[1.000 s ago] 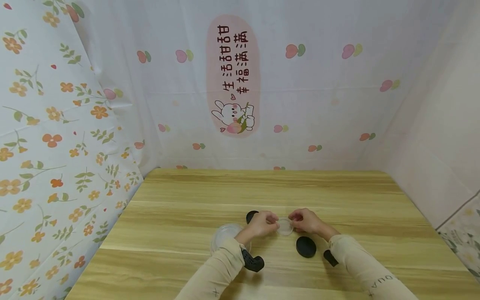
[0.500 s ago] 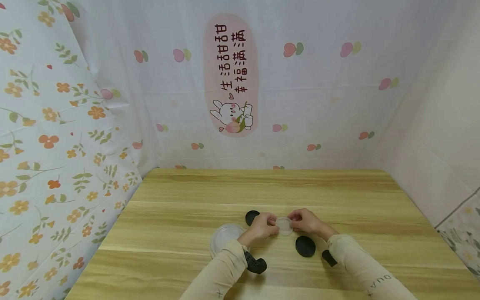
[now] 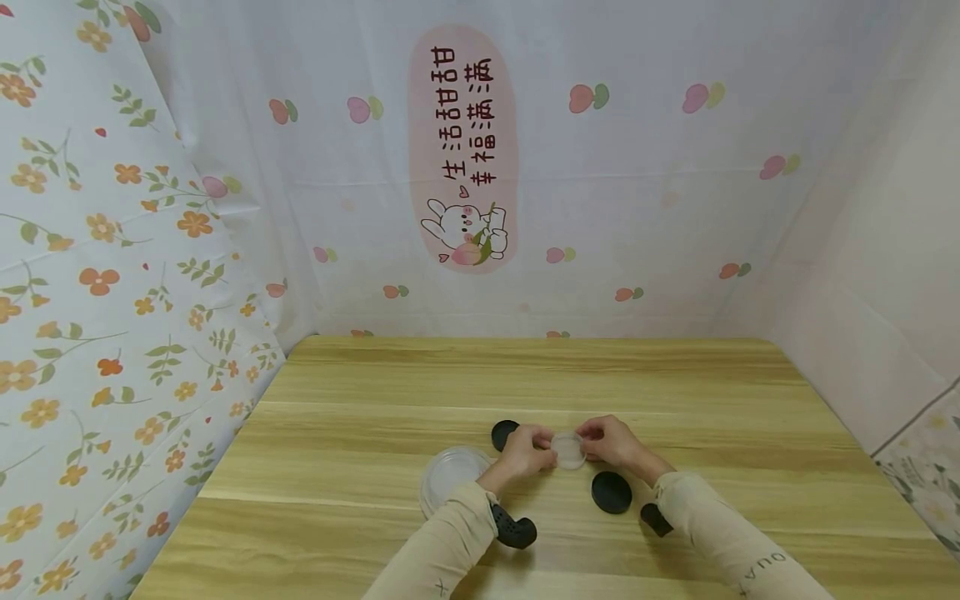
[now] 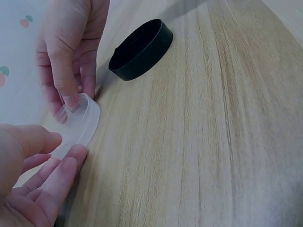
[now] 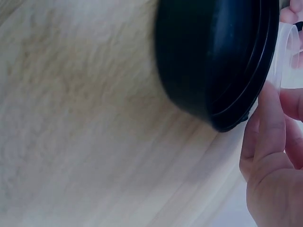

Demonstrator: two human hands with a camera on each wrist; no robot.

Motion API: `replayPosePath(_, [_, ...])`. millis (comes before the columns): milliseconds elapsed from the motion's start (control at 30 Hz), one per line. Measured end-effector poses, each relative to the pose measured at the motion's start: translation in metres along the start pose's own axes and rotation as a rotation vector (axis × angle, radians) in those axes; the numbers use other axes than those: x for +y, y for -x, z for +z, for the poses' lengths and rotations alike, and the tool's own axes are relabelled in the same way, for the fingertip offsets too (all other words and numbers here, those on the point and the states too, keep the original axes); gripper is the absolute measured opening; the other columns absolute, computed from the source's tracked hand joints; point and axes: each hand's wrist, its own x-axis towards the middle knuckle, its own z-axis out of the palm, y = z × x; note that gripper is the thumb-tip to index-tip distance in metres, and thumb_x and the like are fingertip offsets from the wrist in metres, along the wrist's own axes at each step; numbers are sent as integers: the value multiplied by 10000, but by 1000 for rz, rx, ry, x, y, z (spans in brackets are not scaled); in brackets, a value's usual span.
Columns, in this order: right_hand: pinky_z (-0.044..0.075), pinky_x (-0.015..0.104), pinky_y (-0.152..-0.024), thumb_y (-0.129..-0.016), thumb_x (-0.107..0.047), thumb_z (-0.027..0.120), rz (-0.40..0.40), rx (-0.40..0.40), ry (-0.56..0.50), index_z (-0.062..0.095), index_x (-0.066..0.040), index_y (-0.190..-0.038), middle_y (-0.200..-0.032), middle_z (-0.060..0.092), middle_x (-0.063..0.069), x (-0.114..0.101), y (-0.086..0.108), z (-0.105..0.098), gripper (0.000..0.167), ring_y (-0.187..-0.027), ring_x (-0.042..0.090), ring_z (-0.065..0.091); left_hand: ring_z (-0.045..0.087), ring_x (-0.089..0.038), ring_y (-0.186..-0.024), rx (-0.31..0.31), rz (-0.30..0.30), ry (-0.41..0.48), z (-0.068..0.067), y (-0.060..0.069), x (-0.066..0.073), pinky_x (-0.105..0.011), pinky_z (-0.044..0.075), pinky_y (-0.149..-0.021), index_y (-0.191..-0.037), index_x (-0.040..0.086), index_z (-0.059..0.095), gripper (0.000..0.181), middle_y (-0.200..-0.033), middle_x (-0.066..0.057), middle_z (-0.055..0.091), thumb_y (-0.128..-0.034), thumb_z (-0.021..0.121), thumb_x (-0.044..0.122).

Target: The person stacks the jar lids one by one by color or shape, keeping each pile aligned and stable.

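Note:
A small clear, shallow round plastic lid [image 3: 568, 451] is between the two hands, near the middle of the table. Its pale rim [image 4: 90, 120] shows in the left wrist view. My left hand [image 3: 527, 450] holds the lid's left edge, fingertips at the rim and thumb above. From the other side, my right hand [image 3: 617, 442] pinches the rim between thumb and fingers. Just nearer than the right hand lies a black round lid [image 3: 611, 492], its hollow side visible in the right wrist view. Another black round lid [image 3: 505, 435] lies beyond the left hand, partly hidden by it.
A larger clear round lid or dish [image 3: 453, 477] lies left of the left wrist, partly covered by the sleeve. Black wrist devices [image 3: 515, 530] hang under both forearms. The wooden table [image 3: 360, 383] ends at a patterned cloth backdrop [image 3: 637, 208].
The left hand has shifted slightly, uncovering more of the far black lid. Both hands stay at the small clear lid, which has barely moved. The head view has shifted a little.

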Motion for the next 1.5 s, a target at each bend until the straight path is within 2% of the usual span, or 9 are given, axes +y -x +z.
replayPosePath(133, [513, 301, -626, -805, 46, 561, -17, 21, 16, 592, 120, -991, -859, 584, 130, -3, 1, 0, 202, -761, 196, 568, 613, -164, -612, 28, -21, 68, 0, 1, 0, -208, 463, -493, -989, -57, 599, 235, -787, -63, 595, -758, 624, -25])
replayPosePath(267, [506, 290, -616, -801, 31, 572, -25, 56, 50, 613, 91, -979, -861, 596, 113, -5, 0, 0, 192, -769, 194, 560, 624, -200, -612, 64, -7, 93, -1, 0, 1, -214, 475, -495, -968, -57, 593, 206, -778, -61, 576, -766, 620, -34])
replayPosePath(500, [495, 303, -624, -787, 18, 578, -87, 98, 94, 631, 71, -961, -852, 609, 101, -11, -1, -4, 190, -776, 215, 563, 604, -137, -567, 119, -13, 176, -1, -4, 1, -239, 495, -506, -936, -51, 592, 188, -759, -61, 555, -750, 614, -47])
replayPosePath(667, [486, 332, -665, -787, 8, 592, -119, 105, 107, 639, 65, -941, -843, 620, 101, -15, 0, -5, 172, -777, 226, 572, 603, -156, -550, 129, -34, 211, -3, -4, 3, -259, 498, -498, -935, -41, 586, 182, -734, -51, 540, -755, 618, -36])
replayPosePath(900, [487, 287, -631, -800, 3, 587, -130, 108, 77, 625, 91, -955, -834, 618, 90, -21, 0, -5, 183, -750, 187, 564, 622, -278, -596, 128, -50, 252, -9, -4, 7, -295, 512, -516, -955, -52, 574, 190, -756, -71, 529, -769, 609, -35])
replayPosePath(1067, [489, 261, -609, -803, -3, 593, -132, 121, 49, 626, 85, -935, -824, 621, 94, -29, 1, -3, 162, -742, 172, 568, 619, -265, -568, 151, -33, 202, -15, -3, 12, -315, 515, -515, -920, -36, 597, 171, -738, -66, 541, -749, 612, -37])
replayPosePath(1167, [496, 270, -602, -810, -8, 588, -132, 112, 37, 623, 79, -934, -829, 619, 102, -33, 0, -1, 155, -752, 184, 573, 619, -300, -584, 140, -24, 186, -21, -2, 14, -346, 518, -534, -921, -46, 598, 171, -727, -65, 546, -750, 605, -39])
replayPosePath(1300, [500, 275, -604, -804, 13, 580, -153, 90, 18, 610, 99, -941, -848, 614, 131, -37, -1, 2, 164, -770, 210, 576, 617, -331, -606, 90, -28, 178, -31, -2, 14, -378, 518, -560, -940, -63, 586, 194, -725, -74, 548, -746, 583, -54])
replayPosePath(1500, [512, 291, -595, -799, 37, 564, -163, 55, -27, 596, 122, -954, -852, 608, 153, -42, -5, 8, 180, -758, 205, 576, 624, -327, -614, 22, -39, 89, -46, 0, 16, -376, 511, -529, -963, -39, 588, 220, -725, -72, 558, -743, 573, -42])
